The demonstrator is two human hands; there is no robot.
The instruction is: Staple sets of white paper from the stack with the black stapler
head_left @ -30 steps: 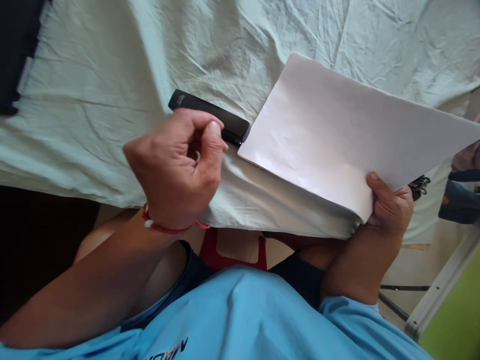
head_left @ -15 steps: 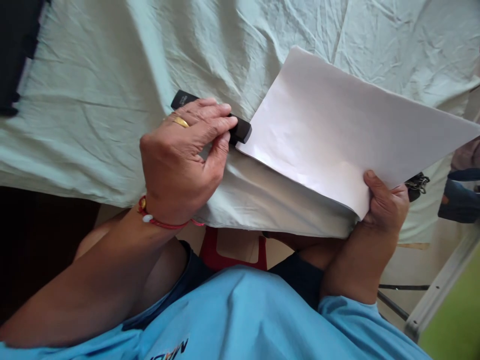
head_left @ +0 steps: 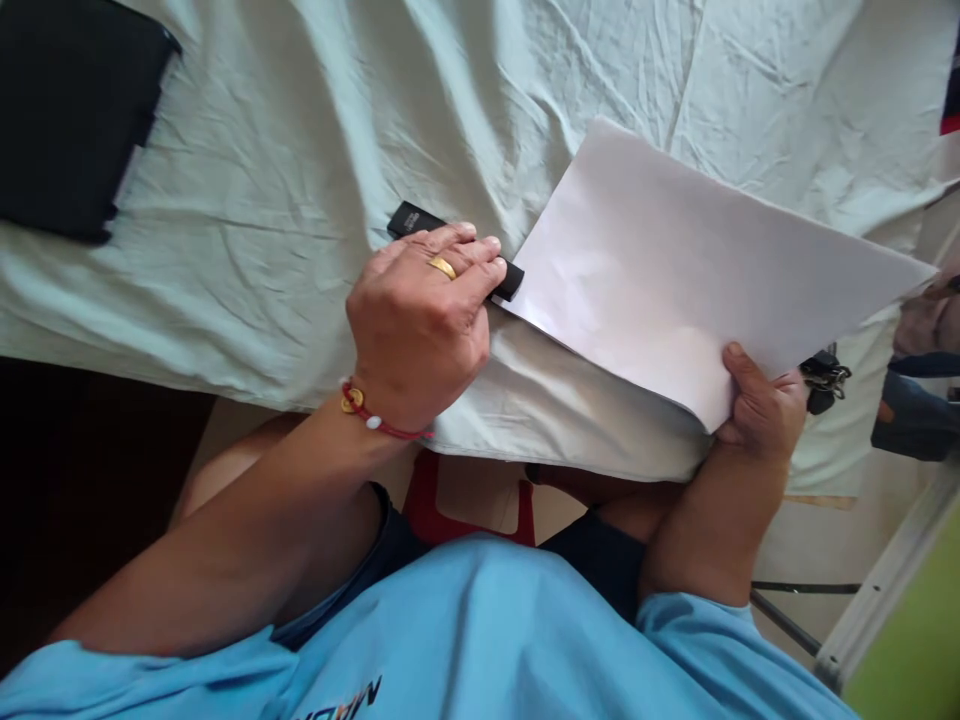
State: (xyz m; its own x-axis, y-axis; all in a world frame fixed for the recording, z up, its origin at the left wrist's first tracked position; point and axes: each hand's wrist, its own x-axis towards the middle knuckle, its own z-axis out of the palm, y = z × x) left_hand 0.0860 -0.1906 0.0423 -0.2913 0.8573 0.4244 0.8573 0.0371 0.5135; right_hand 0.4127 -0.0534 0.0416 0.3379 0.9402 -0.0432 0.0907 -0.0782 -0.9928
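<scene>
My left hand is closed over a black stapler, its fingers lying across the top. The stapler's front end overlaps the left corner of the white sheets of paper. Whether a staple has gone in cannot be seen. At the near right edge of the paper, my right hand grips the sheets, thumb on top and the other fingers hidden underneath. The near edge of the paper curves up slightly towards that hand.
A pale green cloth covers the table in wrinkles. A black flat case lies at the upper left. Keys sit just beyond my right hand. A red stool shows below the table edge, and a metal frame stands at right.
My left hand and the stapler have shifted right in the view, and its fingers lie flatter over the stapler. More of the black case shows at left. My right hand still holds the paper.
</scene>
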